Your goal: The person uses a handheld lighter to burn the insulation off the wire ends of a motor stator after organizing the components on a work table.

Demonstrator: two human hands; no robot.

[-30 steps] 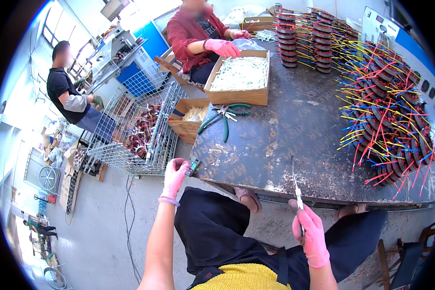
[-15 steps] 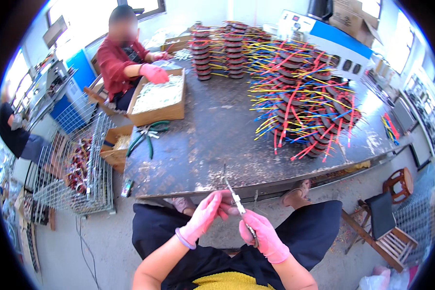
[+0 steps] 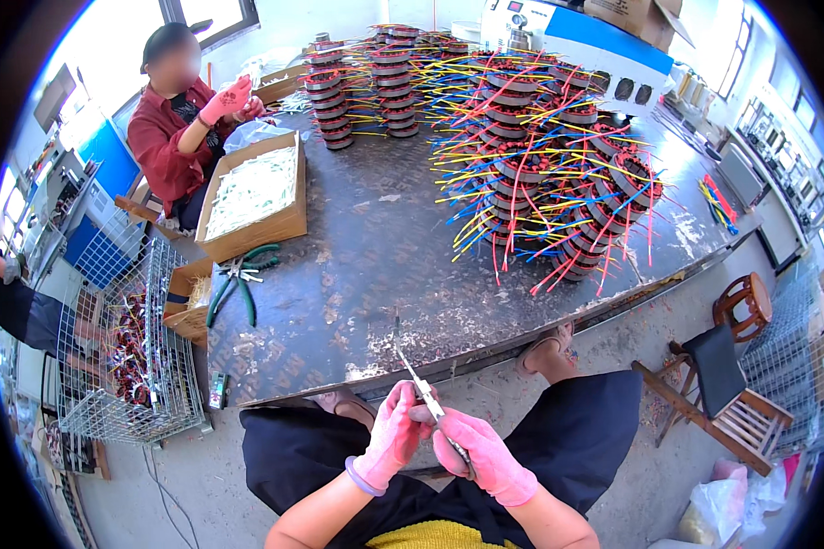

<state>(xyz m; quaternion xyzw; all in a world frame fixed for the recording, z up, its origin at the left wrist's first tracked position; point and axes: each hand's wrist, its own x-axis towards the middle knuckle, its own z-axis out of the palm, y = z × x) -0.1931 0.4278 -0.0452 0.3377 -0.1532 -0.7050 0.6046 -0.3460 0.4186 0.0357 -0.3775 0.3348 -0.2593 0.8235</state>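
Above my lap, at the table's near edge, my right hand [image 3: 485,455] in a pink glove grips a slim rod-like tool [image 3: 408,363]. Its dark handle runs back into my palm, and its thin tip points up and left over the table. A small white piece [image 3: 428,399] sits along the shaft, just ahead of my right fingers. My left hand [image 3: 395,437], also pink-gloved with a lilac band at the wrist, is closed right beside that white piece. Its fingertips meet the tool there; what they pinch is hidden.
Stacks of ring-shaped wound coils [image 3: 522,165] with coloured leads fill the table's [image 3: 357,302] far right. At left lie green-handled pliers [image 3: 243,274], near a carton [image 3: 293,197] of white pieces. Across the table sits a co-worker [image 3: 169,128]. A wire basket [image 3: 137,366] stands at left.
The view has shifted, moving the table's things left. My left hand has come in against the tool, its fingers now closed near the white piece. The co-worker's gloved hand has risen from the carton.
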